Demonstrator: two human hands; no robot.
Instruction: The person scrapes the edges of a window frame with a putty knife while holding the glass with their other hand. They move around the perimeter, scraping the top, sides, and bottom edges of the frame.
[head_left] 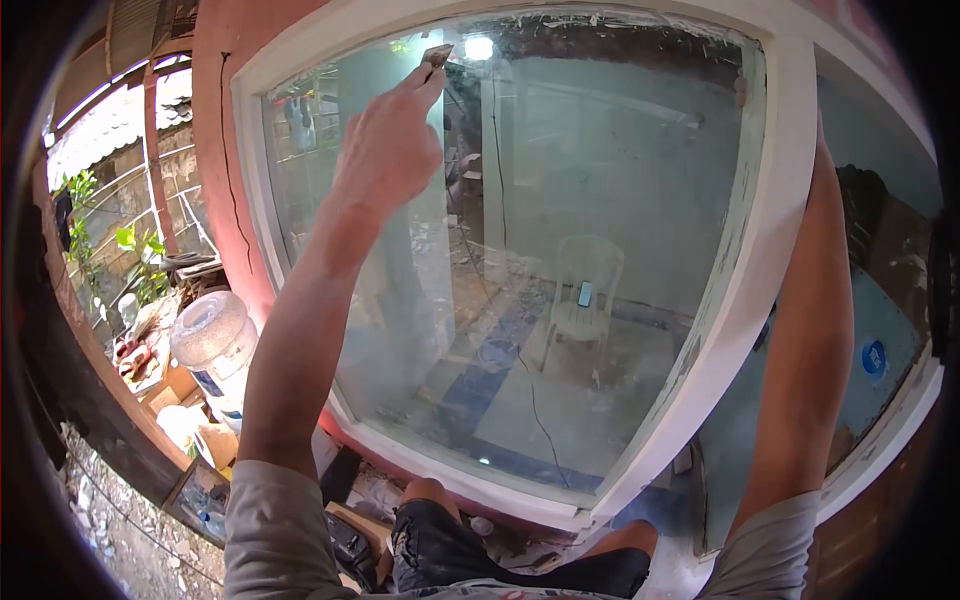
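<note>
My left hand (390, 145) is raised against the large glass pane (600, 180), near its upper left. Pinched between its fingers is a small flat scraper blade (438, 56), its edge right at the glass. White smears and residue line the pane's top edge, and a hazy film covers parts of the glass. My right arm (805, 350) reaches up beside the white window frame (775, 190) on the right. The hand at its end is hidden past the frame.
Through the glass show a plastic chair (580, 310) with a phone (585, 293) on it and a hanging cable. To the left stand a large water jug (215, 345) and assorted clutter. A bluish door panel (870, 400) with a round blue sticker is at right.
</note>
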